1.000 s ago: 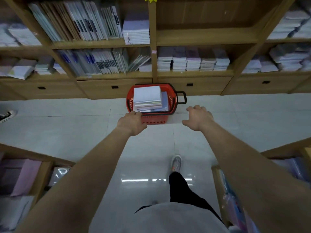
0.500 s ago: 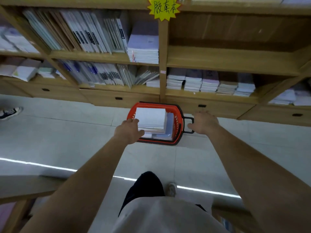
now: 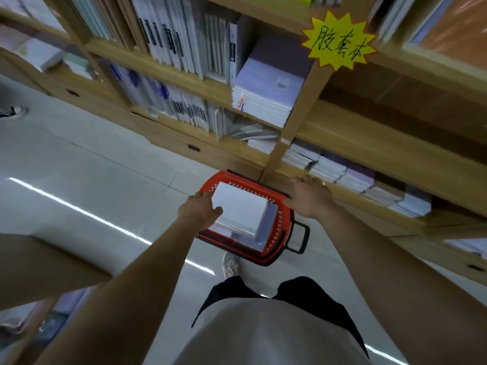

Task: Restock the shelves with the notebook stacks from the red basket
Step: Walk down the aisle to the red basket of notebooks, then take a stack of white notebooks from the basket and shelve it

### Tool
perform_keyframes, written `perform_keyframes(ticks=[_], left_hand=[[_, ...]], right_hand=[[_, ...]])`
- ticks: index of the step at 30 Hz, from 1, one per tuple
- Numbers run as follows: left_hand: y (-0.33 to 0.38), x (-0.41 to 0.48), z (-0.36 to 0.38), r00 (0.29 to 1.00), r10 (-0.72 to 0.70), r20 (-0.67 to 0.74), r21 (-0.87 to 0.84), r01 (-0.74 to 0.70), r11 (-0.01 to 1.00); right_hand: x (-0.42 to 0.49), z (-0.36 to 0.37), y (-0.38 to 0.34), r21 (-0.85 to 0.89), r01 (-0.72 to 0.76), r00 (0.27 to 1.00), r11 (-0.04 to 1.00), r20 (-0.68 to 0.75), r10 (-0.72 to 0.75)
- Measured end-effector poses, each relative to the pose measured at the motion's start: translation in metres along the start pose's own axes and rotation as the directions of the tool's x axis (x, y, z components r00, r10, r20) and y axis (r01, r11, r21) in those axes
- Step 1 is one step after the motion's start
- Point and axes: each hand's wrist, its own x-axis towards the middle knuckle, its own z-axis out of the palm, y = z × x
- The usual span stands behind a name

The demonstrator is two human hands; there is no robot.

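Note:
A red basket [image 3: 286,227] with a black handle stands on the floor against the wooden shelves. A stack of pale notebooks [image 3: 241,210] lies in it, above a second bluish stack. My left hand [image 3: 199,210] touches the left edge of the top stack, fingers curled against it. My right hand [image 3: 308,197] hovers with spread fingers over the basket's right rim, apart from the stack. The wooden shelf [image 3: 369,143] right of the post is bare; the shelf below it carries several short notebook stacks [image 3: 350,173].
The left shelf bays hold upright books and a tall lilac notebook stack [image 3: 266,90]. A yellow star label [image 3: 340,40] hangs on the shelf post. Drawers run along the shelf base. A low display [image 3: 39,264] stands at my left. My foot [image 3: 230,264] is beside the basket.
I have stepped up to the basket, so it now lies just below me. My left hand has reached the top stack's left edge, and my right hand has come over the right rim.

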Motion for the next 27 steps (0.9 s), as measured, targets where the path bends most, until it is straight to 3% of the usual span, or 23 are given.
perform_keyframes(ticks=[9,14,17,21,27], left_hand=[[-0.005,0.007,0.041,0.957,-0.286,0.039,-0.22,0.288,0.932],[0.021,-0.002,0.087,0.868,-0.492,0.067,-0.316,0.486,0.815],[0.042,0.005,0.124,0.784,-0.613,0.098,-0.408,0.593,0.694],[0.059,0.033,0.177,0.725,-0.669,0.163,-0.545,0.631,0.552],[0.054,0.111,0.263,0.701,-0.68,0.215,-0.717,0.586,0.377]], right_hand=[[0.102,0.002,-0.022,-0.078,0.271,0.953,0.959,0.161,-0.256],[0.154,0.028,-0.015,-0.103,0.453,0.872,0.885,0.256,-0.417],[0.188,0.054,-0.008,-0.118,0.51,0.833,0.852,0.313,-0.455],[0.231,0.098,-0.004,-0.14,0.525,0.82,0.84,0.346,-0.455],[0.298,0.183,-0.007,-0.113,0.487,0.837,0.866,0.345,-0.426]])
